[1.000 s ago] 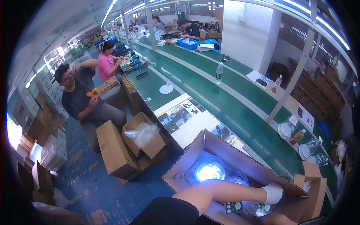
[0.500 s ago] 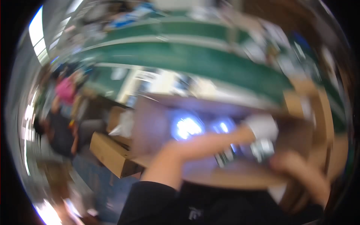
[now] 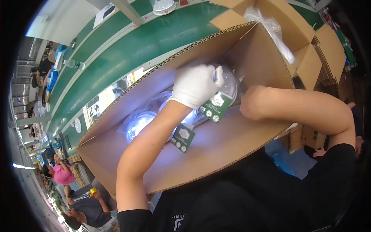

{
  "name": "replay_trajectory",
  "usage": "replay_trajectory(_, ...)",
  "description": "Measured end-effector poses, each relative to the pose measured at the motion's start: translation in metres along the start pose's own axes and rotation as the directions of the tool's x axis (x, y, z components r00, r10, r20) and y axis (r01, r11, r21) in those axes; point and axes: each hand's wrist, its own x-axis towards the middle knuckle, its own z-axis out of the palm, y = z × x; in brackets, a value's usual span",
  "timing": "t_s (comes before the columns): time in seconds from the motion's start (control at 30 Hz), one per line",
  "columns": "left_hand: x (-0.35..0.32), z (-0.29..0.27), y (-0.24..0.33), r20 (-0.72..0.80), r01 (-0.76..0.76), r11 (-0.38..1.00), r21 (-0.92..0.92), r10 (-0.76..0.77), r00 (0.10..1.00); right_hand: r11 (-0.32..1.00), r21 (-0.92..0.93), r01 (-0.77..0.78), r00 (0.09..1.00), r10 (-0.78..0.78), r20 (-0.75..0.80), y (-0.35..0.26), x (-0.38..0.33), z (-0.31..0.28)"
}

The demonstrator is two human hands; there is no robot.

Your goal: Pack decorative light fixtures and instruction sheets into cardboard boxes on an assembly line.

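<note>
My left hand (image 3: 196, 86), in a white glove, is inside a large open cardboard box (image 3: 224, 143). Its fingers are curled together, and what they hold, if anything, I cannot make out. Just below them is a green printed tag (image 3: 215, 107), beside a clear round plastic-wrapped item (image 3: 230, 86). My right hand (image 3: 252, 103) reaches in over the box's right part; it is bent down and smeared, its fingers hidden. Under my left forearm, a round glowing item in clear plastic (image 3: 140, 124) shines white, with another lit one (image 3: 187, 117) beside it. A second green tag (image 3: 183, 138) lies against them.
Beyond the box runs a long green work surface (image 3: 116, 50) with a clear bottle (image 3: 74, 64) on it. Another open carton (image 3: 286, 19) with plastic bags (image 3: 272, 31) stands at the far right. Two people (image 3: 63, 174) (image 3: 87, 205) are at the lower left.
My view has turned and steadied, so the box now looks tilted and larger. My left hand is now farther into the box, near the round item; my right arm still reaches in from the right.
</note>
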Motion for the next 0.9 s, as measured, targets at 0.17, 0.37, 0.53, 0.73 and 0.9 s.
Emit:
replay_trajectory(0.17, 0.004, 0.014, -0.004, 0.012, -0.046, 0.998, 0.047, 0.046, 0.999, 0.999, -0.045, 0.029, 0.999, -0.028, 0.029, 0.004, -0.003, -0.006)
replay_trajectory(0.37, 0.016, 0.039, -0.012, -0.002, -0.138, 0.987, 0.08, 0.138, 0.99, 0.998, 0.061, 0.008, 1.0, -0.009, 0.027, 0.007, -0.005, -0.011)
replay_trajectory(0.53, 0.024, 0.046, -0.005, 0.018, -0.149, 0.985, 0.085, 0.148, 0.989, 0.993, 0.111, -0.05, 0.996, 0.058, -0.067, 0.019, 0.007, 0.006)
replay_trajectory(0.73, 0.01, 0.054, -0.007, 0.071, -0.172, 0.985, 0.02, 0.17, 0.983, 0.999, 0.029, 0.027, 0.994, -0.023, -0.104, 0.023, -0.019, -0.03)
replay_trajectory(0.9, 0.019, 0.057, -0.015, 0.104, -0.206, 0.978, -0.044, 0.21, 0.972, 0.998, 0.064, 0.022, 0.83, 0.017, -0.557, 0.046, -0.103, -0.011)
